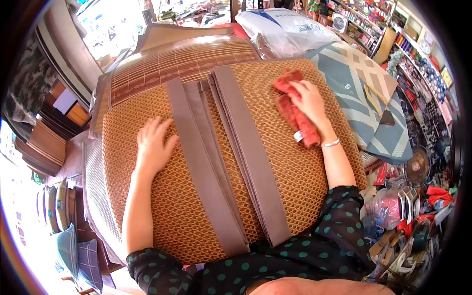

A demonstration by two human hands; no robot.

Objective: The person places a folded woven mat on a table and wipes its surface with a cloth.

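Observation:
A folded woven brown mat [305, 191] with grey-brown fabric borders [196, 162] lies in front of me. On its left part my left hand [155, 145] rests flat, fingers spread, holding nothing. My right hand [309, 105] is on the upper right part of the mat, its fingers pressed on a red cloth [300, 120]. The cloth is bunched beneath and beside the fingers, and a small white tag shows at its lower end.
Behind lies another brown patterned mat [182, 64], with a white plastic package [290, 29] at the back. A blue-grey patterned bag [359, 93] is at the right. Crowded shelves [423, 64] and a fan [417, 166] stand farther right; cushions [66, 250] are at lower left.

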